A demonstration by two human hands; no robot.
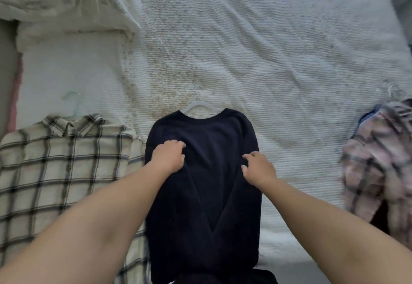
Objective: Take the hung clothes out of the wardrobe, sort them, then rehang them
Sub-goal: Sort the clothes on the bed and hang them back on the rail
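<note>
Hands [214, 161] on soft navy knit sweater [214, 194]

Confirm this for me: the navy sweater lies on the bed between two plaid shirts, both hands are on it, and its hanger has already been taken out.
Not quite. The head view shows the hanger still inside the neck of the navy sweater, its hook pointing up the bed. The rest holds: the sweater lies between the cream plaid shirt and the pink plaid shirt, with the left hand and right hand on it.

White textured bedspread [267, 49] fills view — rumpled duvet [62, 0] upper left, soft daylight.
</note>
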